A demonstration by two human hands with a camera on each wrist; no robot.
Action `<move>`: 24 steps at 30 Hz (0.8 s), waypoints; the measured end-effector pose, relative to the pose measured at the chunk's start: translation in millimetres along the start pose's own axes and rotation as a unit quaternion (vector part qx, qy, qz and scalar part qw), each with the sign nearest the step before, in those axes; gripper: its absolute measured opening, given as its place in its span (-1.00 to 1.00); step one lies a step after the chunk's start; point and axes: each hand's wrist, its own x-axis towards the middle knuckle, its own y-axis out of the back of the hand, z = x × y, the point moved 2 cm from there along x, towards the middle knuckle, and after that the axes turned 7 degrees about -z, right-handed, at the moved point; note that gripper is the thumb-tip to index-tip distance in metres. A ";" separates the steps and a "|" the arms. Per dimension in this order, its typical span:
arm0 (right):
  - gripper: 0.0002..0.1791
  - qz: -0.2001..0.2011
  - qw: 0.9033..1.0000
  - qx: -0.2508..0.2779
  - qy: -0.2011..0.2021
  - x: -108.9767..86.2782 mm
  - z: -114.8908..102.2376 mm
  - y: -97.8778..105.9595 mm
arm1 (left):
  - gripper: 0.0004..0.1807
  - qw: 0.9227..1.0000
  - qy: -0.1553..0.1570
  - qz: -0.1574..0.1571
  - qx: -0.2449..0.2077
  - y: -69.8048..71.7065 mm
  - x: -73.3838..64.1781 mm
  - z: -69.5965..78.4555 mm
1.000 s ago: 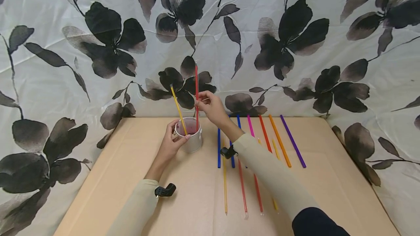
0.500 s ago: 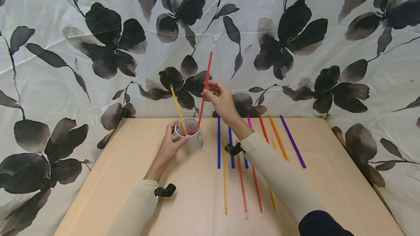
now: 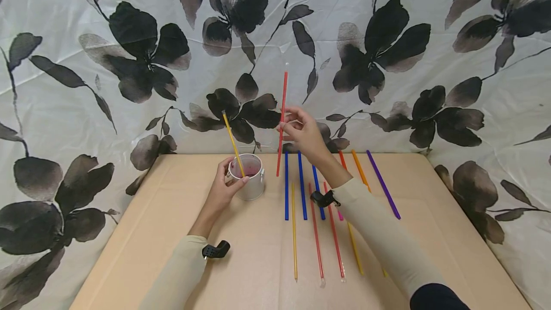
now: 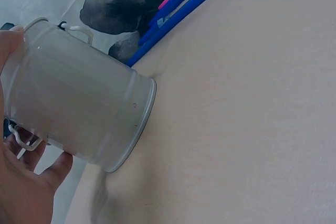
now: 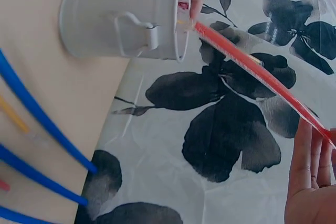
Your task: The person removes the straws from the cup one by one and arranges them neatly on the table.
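Observation:
My left hand (image 3: 225, 186) grips a small white pail (image 3: 253, 189) by its side and rim, fingers curled round it. The pail has small side loops (image 5: 137, 34) and stands on the table. Leaning in it is a thin yellow stick (image 3: 232, 140). Right of the pail and above the table's back edge, my right hand (image 3: 303, 130) pinches a thin red stick (image 3: 281, 123) with a clear tip, held nearly upright. Its lower end is out of the pail. In the right wrist view the red stick (image 5: 252, 66) slants across, fingertips (image 5: 304, 145) at one end.
Right of the pail lie blue sticks (image 3: 303, 190), thin yellow ones (image 3: 294, 233), thin red ones (image 3: 317, 238) and a purple one (image 3: 383, 183). The right sleeve (image 3: 374, 233) covers parts of several. A floral cloth (image 3: 323, 75) hangs behind the table (image 3: 241, 262).
My right hand has lifted the red stick out of the pail and moved right with it. The left hand stays on the pail, and the yellow stick has not moved.

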 end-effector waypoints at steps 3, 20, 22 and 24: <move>-0.48 -0.004 1.000 -0.002 -0.005 -4.6 7.3 7.8 | -0.14 1.000 0.001 0.000 -0.005 -0.2 -0.2 0.8; -0.46 -0.016 0.996 -0.061 -0.064 -48.0 11.0 49.2 | -0.14 1.000 0.006 0.000 -0.006 -0.4 -0.6 0.4; -0.44 -0.021 0.996 -0.066 -0.064 -52.5 10.0 52.8 | -0.14 1.000 0.007 0.001 -0.008 0.1 -0.4 0.5; -0.43 -0.027 0.995 -0.072 -0.064 -57.0 9.1 55.4 | -0.14 1.000 0.008 0.001 -0.009 0.4 -0.5 1.1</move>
